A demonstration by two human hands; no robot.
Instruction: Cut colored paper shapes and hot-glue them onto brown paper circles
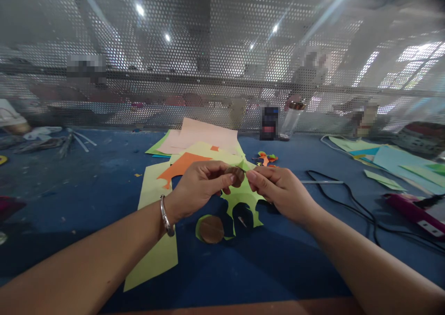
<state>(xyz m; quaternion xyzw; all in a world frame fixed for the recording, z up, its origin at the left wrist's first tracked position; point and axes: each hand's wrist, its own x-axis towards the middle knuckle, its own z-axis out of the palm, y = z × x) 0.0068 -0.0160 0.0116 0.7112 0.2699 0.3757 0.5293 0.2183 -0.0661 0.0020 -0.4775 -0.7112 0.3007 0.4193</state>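
In the head view, grips a brown disc [238,178] above the blue table [86,259], clasped between thumb and fingers of the left hand [205,185]. Pinches with thumb and forefinger of the right hand [269,185] a thin dark sliver [240,168] at the disc's upper edge, too small to identify. Wears a silver bangle [166,216] on the left wrist. Has a second brown disc [212,229] on the table nearer the body, overlapping a green scrap [198,229]. Has just below the hands a green sheet [245,195] with curved cut-outs, beside an orange sheet [182,164] overlapping pale yellow paper [153,217]; farther back, pink sheets [208,136]. Shows to the right a black cord [375,229] and a purple socket strip [410,213]; behind, a clear bottle [291,121] before a perforated screen [174,55].
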